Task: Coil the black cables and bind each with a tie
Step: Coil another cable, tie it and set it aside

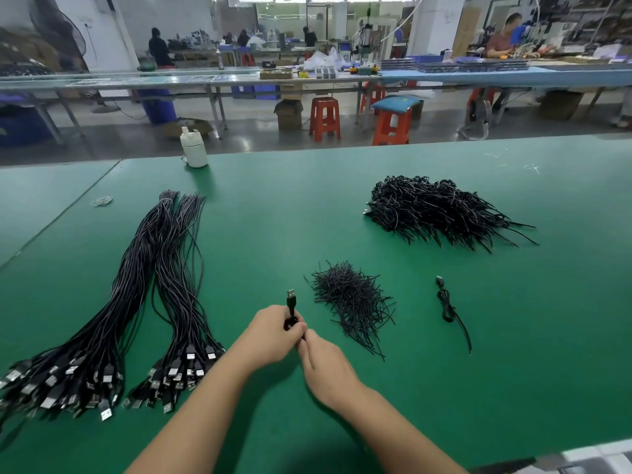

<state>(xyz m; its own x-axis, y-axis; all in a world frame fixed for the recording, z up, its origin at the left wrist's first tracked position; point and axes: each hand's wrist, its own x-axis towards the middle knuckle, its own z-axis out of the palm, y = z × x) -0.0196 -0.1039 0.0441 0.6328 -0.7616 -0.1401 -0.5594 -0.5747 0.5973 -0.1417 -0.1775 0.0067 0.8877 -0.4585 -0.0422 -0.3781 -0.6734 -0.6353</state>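
Note:
My left hand (270, 333) grips a coiled black USB cable (291, 302) over the green table, its plug sticking up past my fingers. My right hand (325, 364) pinches the coil's lower end just beside the left hand; what lies between those fingers is hidden. Two long bundles of uncoiled black cables (143, 302) lie to the left, plugs toward me. A small heap of black ties (352, 299) sits just right of my hands. One bound cable (448, 309) lies farther right. A big pile of bound cables (434, 210) is at the back right.
A white bottle (194, 148) stands at the table's far edge. A loose ring of thin wire (102, 201) lies at the back left. Beyond the green table (307, 206) are an aisle, red stools (324, 118), other benches and people working.

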